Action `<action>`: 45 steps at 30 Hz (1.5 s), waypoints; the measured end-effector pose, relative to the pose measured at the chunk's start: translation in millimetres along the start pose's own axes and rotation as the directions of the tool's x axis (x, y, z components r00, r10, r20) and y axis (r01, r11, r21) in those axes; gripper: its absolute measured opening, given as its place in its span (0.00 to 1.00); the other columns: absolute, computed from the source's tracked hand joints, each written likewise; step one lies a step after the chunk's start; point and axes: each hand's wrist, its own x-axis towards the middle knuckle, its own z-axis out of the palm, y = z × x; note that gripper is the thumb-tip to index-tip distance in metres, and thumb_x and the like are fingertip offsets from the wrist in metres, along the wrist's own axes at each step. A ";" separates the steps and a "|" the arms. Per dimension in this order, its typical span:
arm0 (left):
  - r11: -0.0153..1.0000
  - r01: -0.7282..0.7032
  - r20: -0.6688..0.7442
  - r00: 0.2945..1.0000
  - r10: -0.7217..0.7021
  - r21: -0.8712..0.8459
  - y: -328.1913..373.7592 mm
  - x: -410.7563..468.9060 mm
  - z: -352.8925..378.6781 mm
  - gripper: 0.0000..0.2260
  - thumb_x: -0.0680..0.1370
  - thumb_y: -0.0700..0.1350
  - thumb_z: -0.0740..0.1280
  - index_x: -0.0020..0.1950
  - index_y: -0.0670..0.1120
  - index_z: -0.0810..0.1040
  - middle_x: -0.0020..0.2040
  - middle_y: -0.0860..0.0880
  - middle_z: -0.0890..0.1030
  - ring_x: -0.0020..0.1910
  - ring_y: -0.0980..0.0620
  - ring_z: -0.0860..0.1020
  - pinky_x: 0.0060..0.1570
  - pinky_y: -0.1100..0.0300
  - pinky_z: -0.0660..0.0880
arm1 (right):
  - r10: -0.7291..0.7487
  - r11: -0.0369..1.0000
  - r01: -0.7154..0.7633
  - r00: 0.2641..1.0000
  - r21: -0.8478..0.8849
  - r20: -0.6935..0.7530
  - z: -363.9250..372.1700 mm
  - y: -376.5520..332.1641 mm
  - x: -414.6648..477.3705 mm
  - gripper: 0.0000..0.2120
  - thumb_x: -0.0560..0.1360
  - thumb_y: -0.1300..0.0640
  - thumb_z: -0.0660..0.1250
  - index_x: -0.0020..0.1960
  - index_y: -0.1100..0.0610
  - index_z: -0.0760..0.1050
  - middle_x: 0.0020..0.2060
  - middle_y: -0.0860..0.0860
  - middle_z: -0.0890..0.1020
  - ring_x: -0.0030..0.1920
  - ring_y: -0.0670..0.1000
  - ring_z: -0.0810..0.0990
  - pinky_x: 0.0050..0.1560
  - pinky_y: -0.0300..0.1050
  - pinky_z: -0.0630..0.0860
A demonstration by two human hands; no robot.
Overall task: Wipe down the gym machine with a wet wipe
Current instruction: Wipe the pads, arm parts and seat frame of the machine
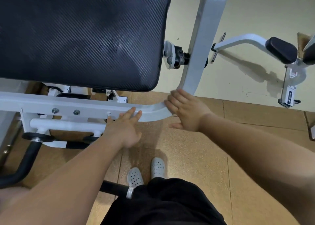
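Observation:
The gym machine has a black textured pad (81, 37) above a white frame bar (68, 105) that bends upward at the right into a white upright (202, 37). My left hand (126, 127) reaches forward with straight, spread fingers, its fingertips touching the bar just left of the bend. My right hand (185, 110) presses flat on the outside of the bend (153, 112), fingers across the frame and thumb spread below it. No wet wipe shows plainly; whatever is under the right palm is hidden.
A black curved handle (25, 161) and a white tube (68, 124) sit low at the left. Another white machine arm with a black pad (281, 50) stands at the right. My feet in grey clogs (146, 172) stand on the brown floor.

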 end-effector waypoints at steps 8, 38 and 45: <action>0.998 0.042 0.028 0.999 -0.041 -0.039 7.1 -0.5 -6.8 0.33 0.83 0.59 0.58 0.82 0.61 0.42 0.83 0.57 0.37 0.82 0.47 0.49 0.79 0.37 0.43 | 0.142 0.989 -0.142 0.990 0.031 -0.012 -2.1 6.9 -5.4 0.45 0.80 0.28 0.47 0.77 0.65 0.64 0.74 0.63 0.69 0.80 0.65 0.55 0.80 0.63 0.38; 0.968 -0.179 0.043 0.984 0.174 0.175 -119.2 -8.4 -37.8 0.35 0.82 0.51 0.59 0.83 0.57 0.43 0.84 0.55 0.43 0.82 0.46 0.48 0.78 0.38 0.52 | 0.522 0.777 -0.571 0.820 0.265 0.235 -3.5 -120.5 36.6 0.46 0.78 0.27 0.43 0.83 0.61 0.51 0.81 0.59 0.59 0.82 0.61 0.49 0.81 0.63 0.43; 0.969 -0.203 0.055 0.979 0.197 0.144 -122.9 -6.6 -37.7 0.36 0.81 0.48 0.59 0.83 0.57 0.42 0.84 0.55 0.42 0.82 0.47 0.46 0.78 0.40 0.54 | 0.643 0.506 -0.719 0.682 0.476 0.348 -25.1 -164.9 81.3 0.53 0.76 0.22 0.40 0.83 0.63 0.50 0.82 0.61 0.54 0.82 0.62 0.40 0.80 0.64 0.40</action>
